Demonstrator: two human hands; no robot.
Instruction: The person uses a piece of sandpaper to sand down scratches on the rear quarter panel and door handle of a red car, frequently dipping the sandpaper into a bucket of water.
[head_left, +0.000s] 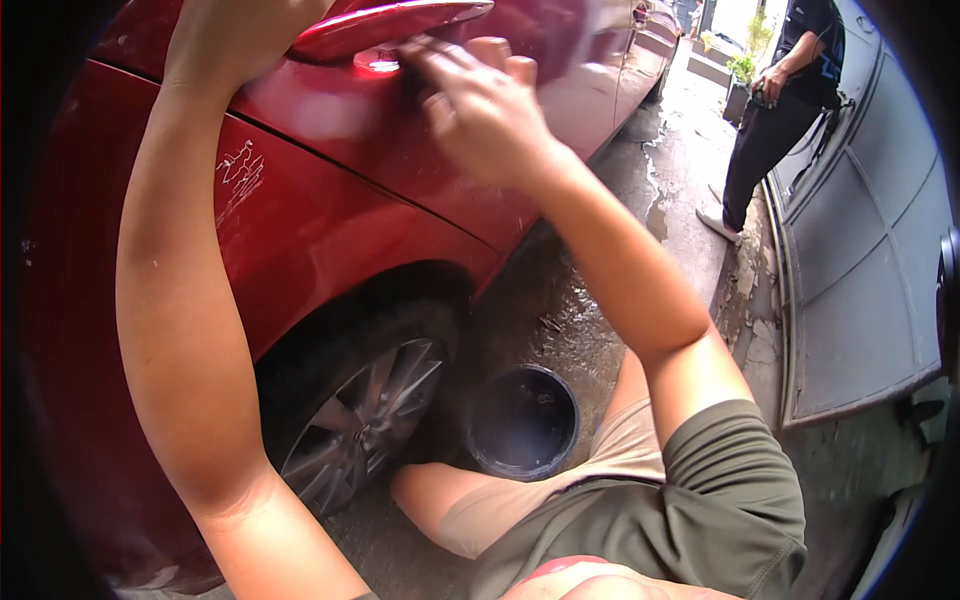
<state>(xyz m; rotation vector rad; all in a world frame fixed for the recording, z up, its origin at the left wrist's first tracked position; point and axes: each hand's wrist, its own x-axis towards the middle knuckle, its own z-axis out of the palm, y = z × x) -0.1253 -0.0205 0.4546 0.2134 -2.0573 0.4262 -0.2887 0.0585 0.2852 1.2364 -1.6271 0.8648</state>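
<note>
A red car's door handle runs across the top of the view, with a shiny recess beneath it. My right hand is at the door just right of that recess, its fingers spread and blurred by motion. I make out nothing held in it. By the handle's left end is my left hand, raised high. The upper edge cuts it off, so its fingers are hidden. Pale scratch-like marks show on the red panel beside my left forearm.
A dark round bucket stands on the wet ground by my legs, right of the car's wheel. At the upper right a person in dark clothes stands next to a grey metal gate. A potted plant is farther back.
</note>
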